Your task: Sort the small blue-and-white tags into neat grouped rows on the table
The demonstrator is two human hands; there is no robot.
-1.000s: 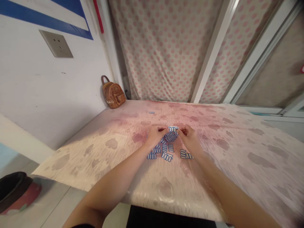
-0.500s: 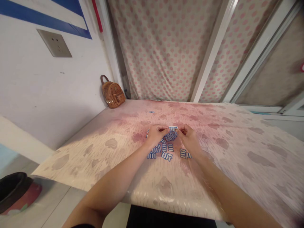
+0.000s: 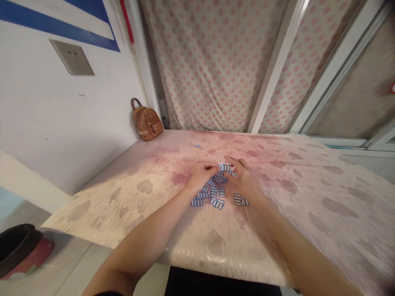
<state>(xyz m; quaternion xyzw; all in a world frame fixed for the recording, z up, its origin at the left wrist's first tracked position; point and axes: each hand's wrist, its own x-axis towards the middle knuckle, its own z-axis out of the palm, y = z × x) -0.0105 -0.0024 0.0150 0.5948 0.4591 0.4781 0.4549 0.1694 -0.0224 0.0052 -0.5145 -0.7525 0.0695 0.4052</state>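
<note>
My left hand (image 3: 202, 173) is closed in a pinch on the left edge of a small blue-and-white striped card (image 3: 224, 167). Its kind is too small to make out further. At the card's right side is my right hand (image 3: 245, 176), fingers spread and thumb apart. Whether its fingertips touch a card, I cannot tell. Below and between the hands lies a loose pile of similar striped cards (image 3: 220, 178), partly covered by my left hand. Nearer to me are several more, among them a tilted striped card (image 3: 217, 203). Another striped card (image 3: 237, 200) sits beside my right wrist, which partly hides its neighbour.
One striped card (image 3: 196, 146) lies alone toward the back of the patterned tablecloth (image 3: 212, 242). A small brown backpack (image 3: 148, 123) leans against the wall at the back left corner. Behind the table hangs a dotted curtain (image 3: 212, 65). A dark-rimmed pot (image 3: 27, 250) stands on the floor at left.
My right hand has let go of the card's right edge and opened its fingers. My left hand keeps its pinch, nearly in the same place.
</note>
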